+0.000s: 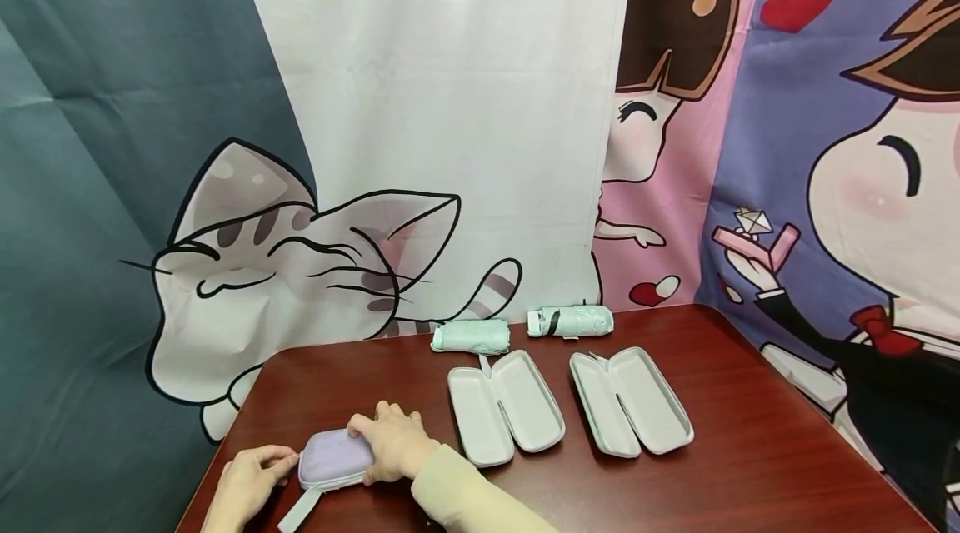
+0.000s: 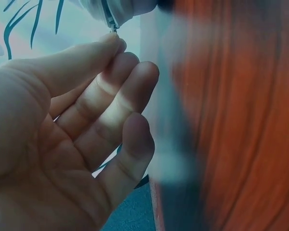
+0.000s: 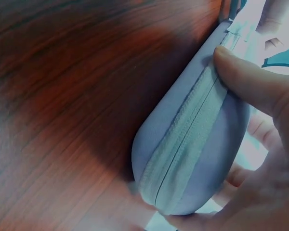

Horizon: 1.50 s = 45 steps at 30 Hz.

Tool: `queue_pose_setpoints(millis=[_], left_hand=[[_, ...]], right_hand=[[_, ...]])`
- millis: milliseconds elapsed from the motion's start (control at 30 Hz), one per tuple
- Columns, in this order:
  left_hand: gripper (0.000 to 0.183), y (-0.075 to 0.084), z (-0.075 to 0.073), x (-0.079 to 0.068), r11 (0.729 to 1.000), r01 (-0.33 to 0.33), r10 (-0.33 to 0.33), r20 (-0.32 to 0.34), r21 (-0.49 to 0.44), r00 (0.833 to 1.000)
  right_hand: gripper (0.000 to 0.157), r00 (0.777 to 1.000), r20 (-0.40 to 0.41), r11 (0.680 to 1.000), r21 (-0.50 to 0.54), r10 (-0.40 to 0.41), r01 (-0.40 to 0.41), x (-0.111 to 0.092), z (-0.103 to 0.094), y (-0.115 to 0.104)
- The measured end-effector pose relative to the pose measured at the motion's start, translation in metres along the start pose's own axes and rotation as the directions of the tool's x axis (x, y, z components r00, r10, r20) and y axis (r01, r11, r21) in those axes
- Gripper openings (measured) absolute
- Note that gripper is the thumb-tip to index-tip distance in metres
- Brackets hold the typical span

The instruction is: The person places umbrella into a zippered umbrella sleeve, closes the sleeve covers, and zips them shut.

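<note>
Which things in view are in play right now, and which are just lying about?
In play:
lilac case, gripped by the right hand
zipper pull, pinched by the left hand

Apparently just lying about:
left open case
right open case
left mint bundle
right mint bundle

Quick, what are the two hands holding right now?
Left hand: pinches the zipper pull of the purple case.
Right hand: grips the purple case.

The left grip (image 1: 251,481) is pinched, thumb against forefinger, the other fingers loosely bent. The right grip (image 1: 393,443) is spread, thumb opposed to the curved fingers.
</note>
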<state>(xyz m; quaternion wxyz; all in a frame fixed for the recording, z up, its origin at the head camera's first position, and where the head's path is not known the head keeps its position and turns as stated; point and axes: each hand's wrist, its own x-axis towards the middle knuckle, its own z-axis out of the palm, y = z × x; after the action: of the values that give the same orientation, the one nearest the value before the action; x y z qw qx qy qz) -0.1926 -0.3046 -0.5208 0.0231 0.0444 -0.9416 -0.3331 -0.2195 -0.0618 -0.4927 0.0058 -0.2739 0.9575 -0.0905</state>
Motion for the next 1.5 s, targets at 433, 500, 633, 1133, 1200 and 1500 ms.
queue_pose_setpoints(millis=[433,500,633,1133,1200,1500], left_hand=[[0.01,0.005,0.004,0.003,1.0,-0.012,0.012,-0.019,0.012,1.0],[0.01,0.006,0.004,0.004,1.0,-0.008,0.008,-0.022,0.011,1.0],[0.01,0.006,0.004,0.006,1.0,-0.014,0.014,-0.023,0.011,1.0],[0.008,0.006,0.005,0.004,0.999,-0.03,0.031,-0.039,0.032,0.999],[0.008,0.007,0.005,0.004,0.998,-0.041,0.043,-0.051,0.044,0.998],[0.008,0.012,0.006,0.004,0.999,-0.01,0.011,-0.041,0.032,0.999]], right_hand=[[0.064,0.994,-0.003,0.994,0.0,0.106,-0.106,-0.002,-0.001,-0.008],[0.065,0.993,-0.015,0.993,-0.008,0.117,-0.117,-0.001,-0.001,-0.009],[0.065,0.989,-0.038,0.99,-0.019,0.142,-0.143,0.0,0.0,-0.01],[0.061,0.97,-0.054,0.97,-0.034,0.237,-0.239,-0.003,0.003,-0.024],[0.061,0.966,-0.053,0.967,-0.034,0.252,-0.254,-0.001,0.004,-0.025],[0.062,0.949,-0.077,0.951,-0.034,0.305,-0.308,0.001,0.005,-0.032]])
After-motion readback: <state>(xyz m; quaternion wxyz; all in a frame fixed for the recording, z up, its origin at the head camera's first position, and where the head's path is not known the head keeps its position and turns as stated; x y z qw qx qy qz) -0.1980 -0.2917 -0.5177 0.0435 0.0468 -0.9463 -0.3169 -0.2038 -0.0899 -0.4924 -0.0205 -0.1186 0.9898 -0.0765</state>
